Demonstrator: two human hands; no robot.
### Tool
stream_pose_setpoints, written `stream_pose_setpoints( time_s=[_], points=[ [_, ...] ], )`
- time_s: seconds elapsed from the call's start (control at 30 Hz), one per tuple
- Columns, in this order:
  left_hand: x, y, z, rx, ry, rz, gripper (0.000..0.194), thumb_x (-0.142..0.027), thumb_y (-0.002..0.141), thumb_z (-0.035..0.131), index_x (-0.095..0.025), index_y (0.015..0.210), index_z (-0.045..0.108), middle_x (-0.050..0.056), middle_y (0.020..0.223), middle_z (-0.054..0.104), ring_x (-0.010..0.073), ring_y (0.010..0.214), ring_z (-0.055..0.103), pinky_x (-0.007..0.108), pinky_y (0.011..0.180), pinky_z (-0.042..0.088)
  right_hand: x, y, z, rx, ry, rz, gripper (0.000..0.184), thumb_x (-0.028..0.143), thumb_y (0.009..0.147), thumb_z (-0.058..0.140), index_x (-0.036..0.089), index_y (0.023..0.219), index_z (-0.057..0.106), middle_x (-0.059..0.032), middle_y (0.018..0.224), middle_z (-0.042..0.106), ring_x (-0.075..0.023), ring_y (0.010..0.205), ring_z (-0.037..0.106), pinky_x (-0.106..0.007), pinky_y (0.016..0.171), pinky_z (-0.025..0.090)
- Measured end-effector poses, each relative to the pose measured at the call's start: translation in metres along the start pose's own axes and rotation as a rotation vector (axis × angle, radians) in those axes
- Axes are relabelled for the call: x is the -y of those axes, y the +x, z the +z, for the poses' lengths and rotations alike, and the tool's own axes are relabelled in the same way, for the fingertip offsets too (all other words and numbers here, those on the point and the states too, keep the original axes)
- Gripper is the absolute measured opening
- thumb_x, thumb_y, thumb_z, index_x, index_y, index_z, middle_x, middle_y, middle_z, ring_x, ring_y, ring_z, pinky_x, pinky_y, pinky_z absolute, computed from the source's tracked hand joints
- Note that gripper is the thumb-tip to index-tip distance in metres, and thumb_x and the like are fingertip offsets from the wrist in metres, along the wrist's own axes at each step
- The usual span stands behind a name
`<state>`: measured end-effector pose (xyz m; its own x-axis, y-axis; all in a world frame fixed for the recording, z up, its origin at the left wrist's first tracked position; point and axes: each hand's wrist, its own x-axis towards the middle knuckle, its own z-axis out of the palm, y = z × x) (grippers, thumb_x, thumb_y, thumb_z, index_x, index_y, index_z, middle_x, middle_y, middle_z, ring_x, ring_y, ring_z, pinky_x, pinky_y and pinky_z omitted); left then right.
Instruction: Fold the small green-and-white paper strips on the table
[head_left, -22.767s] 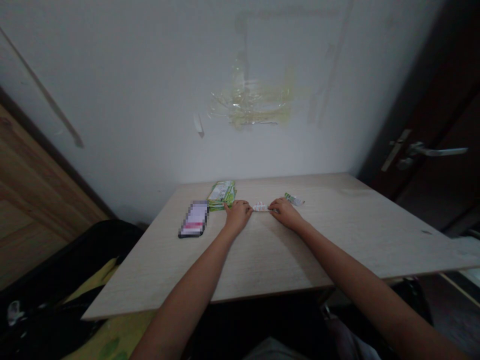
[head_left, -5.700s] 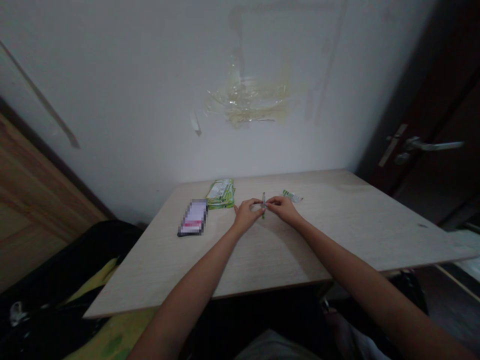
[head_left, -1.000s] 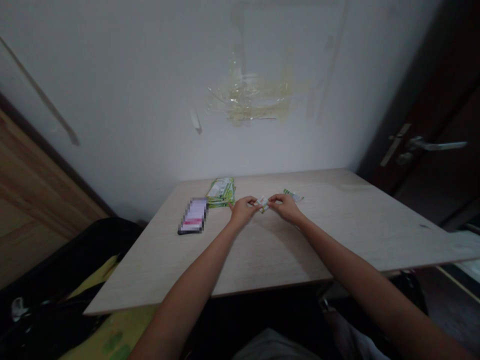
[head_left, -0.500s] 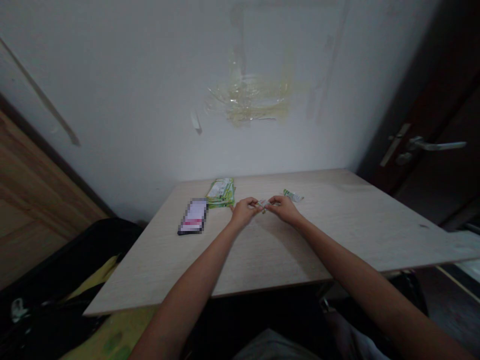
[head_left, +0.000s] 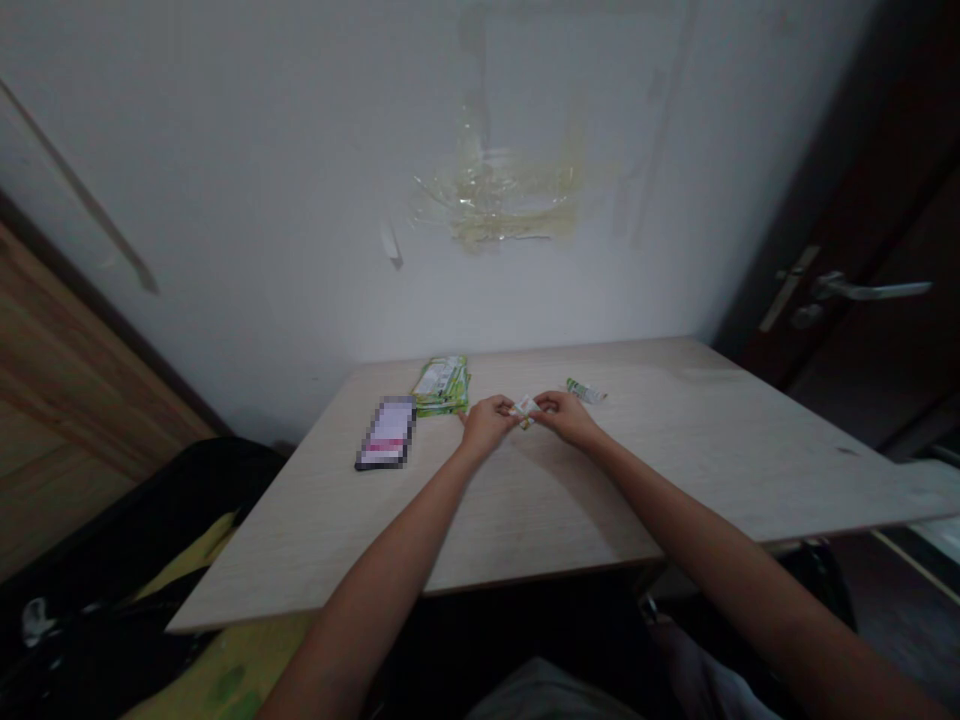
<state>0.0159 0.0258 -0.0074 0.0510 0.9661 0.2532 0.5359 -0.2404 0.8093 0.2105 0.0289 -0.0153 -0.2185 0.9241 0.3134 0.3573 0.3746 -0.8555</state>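
Observation:
Above the middle of the table (head_left: 525, 510), my left hand (head_left: 487, 422) and my right hand (head_left: 566, 415) pinch a small white-and-green wrapper piece (head_left: 526, 410) between them, one hand at each side. Its exact kind is too small to make out. Just beyond my right hand lies a folded or rolled green-and-white packet (head_left: 585, 391). To the left of my left hand is a stack of flat green-and-white packets (head_left: 441, 385).
A phone (head_left: 386, 433) with a blurred screen lies on the table's left, in front of the packet stack. A wall (head_left: 337, 200) with old tape rises behind the table. On the right stands a dark door (head_left: 885, 220) with a metal handle; dark and yellow cloth (head_left: 255, 660) lies at lower left.
The small wrapper piece between my fingers has turned and shows more of its face. Both hands stay almost in place; the phone, stack and other packet have not moved.

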Motion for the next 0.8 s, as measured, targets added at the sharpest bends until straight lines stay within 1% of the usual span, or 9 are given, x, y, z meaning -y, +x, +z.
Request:
stream_pose_setpoints(
  time_s=[0.1,0.2,0.3,0.4,0.43,0.5,0.57,0.67,0.8],
  points=[
    [-0.002,-0.002,-0.003,-0.003,0.07,-0.028,0.016,-0.029,0.07,0.08,-0.021,0.084,0.076,0.005,0.078,0.076,0.0252,0.085,0.069,0.047,0.095,0.044,-0.002,0.0,0.002,-0.007,-0.033,-0.004,0.029,0.026,0.078,0.071,0.013,0.104,0.073,-0.0094,0.093,0.076,-0.0187,0.08,0.069,-0.028,0.075,0.051],
    [-0.004,-0.005,-0.004,0.003,0.218,-0.024,0.016,-0.034,0.074,0.078,-0.023,0.086,0.078,0.006,0.088,0.078,0.0289,0.096,0.068,0.06,0.108,0.028,-0.002,0.0,0.003,-0.005,-0.206,-0.026,0.025,0.023,0.08,0.069,0.013,0.103,0.074,-0.0094,0.093,0.076,-0.0198,0.083,0.068,-0.029,0.079,0.05],
    [-0.006,-0.01,-0.005,-0.021,0.395,-0.005,0.019,-0.039,0.076,0.077,-0.027,0.091,0.079,0.006,0.102,0.077,0.0316,0.109,0.063,0.065,0.113,0.016,-0.003,-0.001,0.005,-0.019,-0.431,-0.045,0.025,0.028,0.08,0.072,0.013,0.099,0.077,-0.0121,0.096,0.075,-0.0253,0.096,0.065,-0.036,0.091,0.047],
    [-0.01,-0.016,-0.005,-0.003,0.447,0.049,0.029,-0.042,0.081,0.073,-0.036,0.109,0.075,0.004,0.114,0.074,0.0313,0.118,0.058,0.067,0.115,0.011,-0.005,-0.002,0.005,-0.033,-0.549,-0.06,0.033,0.034,0.08,0.074,0.014,0.106,0.077,-0.0145,0.106,0.073,-0.0288,0.108,0.061,-0.04,0.099,0.042],
    [-0.011,-0.017,-0.006,0.006,0.454,0.07,0.027,-0.042,0.083,0.071,-0.038,0.109,0.075,0.003,0.118,0.073,0.0316,0.121,0.055,0.066,0.116,0.009,-0.006,-0.002,0.005,-0.026,-0.561,-0.069,0.034,0.035,0.081,0.073,0.015,0.108,0.076,-0.0144,0.108,0.073,-0.0288,0.109,0.061,-0.04,0.1,0.041],
    [-0.013,-0.02,-0.006,0.031,0.473,0.088,0.021,-0.045,0.086,0.067,-0.039,0.103,0.078,0.002,0.122,0.072,0.0328,0.125,0.052,0.067,0.116,0.007,-0.007,-0.001,0.004,-0.003,-0.568,-0.089,0.032,0.038,0.083,0.071,0.017,0.106,0.078,-0.0133,0.108,0.073,-0.028,0.109,0.061,-0.04,0.102,0.039],
    [-0.013,-0.02,-0.007,0.041,0.482,0.086,0.022,-0.05,0.086,0.065,-0.038,0.098,0.08,0.002,0.123,0.071,0.034,0.126,0.05,0.069,0.116,0.006,-0.009,0.0,0.003,0.019,-0.56,-0.104,0.028,0.038,0.084,0.069,0.019,0.102,0.079,-0.0121,0.106,0.074,-0.027,0.107,0.061,-0.04,0.102,0.039],
    [-0.012,-0.019,-0.007,0.044,0.468,0.084,0.026,-0.057,0.084,0.066,-0.038,0.096,0.08,0.003,0.123,0.071,0.0349,0.126,0.05,0.071,0.115,0.003,-0.011,0.002,0.001,0.034,-0.533,-0.098,0.024,0.033,0.086,0.066,0.02,0.1,0.08,-0.0112,0.102,0.075,-0.025,0.102,0.063,-0.038,0.1,0.04],
    [-0.01,-0.018,-0.006,0.035,0.445,0.078,0.023,-0.056,0.081,0.07,-0.039,0.095,0.08,0.002,0.123,0.07,0.0346,0.125,0.05,0.073,0.114,0.001,-0.013,0.003,-0.002,0.035,-0.5,-0.086,0.023,0.027,0.086,0.065,0.02,0.101,0.081,-0.0104,0.099,0.076,-0.0245,0.099,0.064,-0.037,0.098,0.041]
  ],
)
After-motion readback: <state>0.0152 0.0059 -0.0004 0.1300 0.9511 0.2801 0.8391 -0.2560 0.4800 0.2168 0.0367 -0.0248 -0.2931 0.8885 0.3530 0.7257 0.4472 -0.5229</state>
